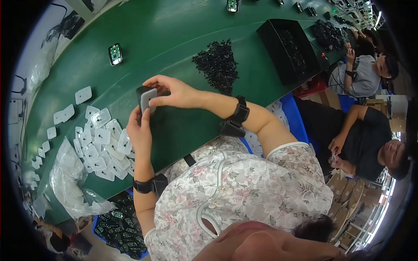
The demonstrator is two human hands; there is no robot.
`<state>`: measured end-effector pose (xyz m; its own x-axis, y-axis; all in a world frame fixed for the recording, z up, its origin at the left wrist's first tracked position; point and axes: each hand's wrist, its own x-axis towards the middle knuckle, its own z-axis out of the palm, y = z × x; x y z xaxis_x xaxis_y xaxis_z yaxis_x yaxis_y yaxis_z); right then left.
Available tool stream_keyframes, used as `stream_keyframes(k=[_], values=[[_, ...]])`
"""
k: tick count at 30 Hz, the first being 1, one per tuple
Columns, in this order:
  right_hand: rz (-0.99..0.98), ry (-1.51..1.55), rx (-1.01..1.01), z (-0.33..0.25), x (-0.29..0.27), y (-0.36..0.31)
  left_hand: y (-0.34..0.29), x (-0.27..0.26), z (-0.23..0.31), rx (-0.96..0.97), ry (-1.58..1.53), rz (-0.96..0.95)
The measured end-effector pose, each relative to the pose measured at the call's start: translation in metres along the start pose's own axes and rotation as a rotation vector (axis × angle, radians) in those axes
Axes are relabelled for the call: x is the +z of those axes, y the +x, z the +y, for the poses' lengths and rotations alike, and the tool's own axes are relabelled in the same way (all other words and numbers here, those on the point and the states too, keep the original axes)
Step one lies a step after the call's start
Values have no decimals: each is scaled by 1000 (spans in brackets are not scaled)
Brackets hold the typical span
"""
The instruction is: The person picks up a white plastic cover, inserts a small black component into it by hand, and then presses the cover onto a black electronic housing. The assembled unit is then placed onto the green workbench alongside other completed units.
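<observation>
Over the green table (174, 143) both hands are closed on one small rounded case, its back black and its front a light grey cover (148, 98). My left hand (139, 130) grips its lower end between thumb and fingers. At the upper right side, my right hand (174, 92) has its thumb on the grey face and its fingers behind the black edge. The inside of the case cannot be seen. Left of my left hand lies a heap of white rounded plastic covers (102, 136). A black case with a green circuit board (115, 55) rests farther back.
A pile of small black parts (216, 65) lies right of my hands, near a black bin (283, 52). A clear plastic bag (67, 174) sits at the table's left edge. Below is a blue crate of circuit boards (124, 224). Other people (361, 139) work at the right.
</observation>
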<state>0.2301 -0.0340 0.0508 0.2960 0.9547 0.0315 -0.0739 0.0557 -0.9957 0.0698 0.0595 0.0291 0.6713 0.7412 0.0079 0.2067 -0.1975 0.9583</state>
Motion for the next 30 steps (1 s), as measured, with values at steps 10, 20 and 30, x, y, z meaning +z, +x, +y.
stream_keyframes(k=[10,20,30], values=[[212,-632,-274,-25,-45,62,-17,-10,29,6,-242,-153],[-258,-928,31,-27,-127,150,-107,-116,23,-49,-86,374],[-196,-738,207,-14,-163,167,-211,-240,-83,-192,181,1235]])
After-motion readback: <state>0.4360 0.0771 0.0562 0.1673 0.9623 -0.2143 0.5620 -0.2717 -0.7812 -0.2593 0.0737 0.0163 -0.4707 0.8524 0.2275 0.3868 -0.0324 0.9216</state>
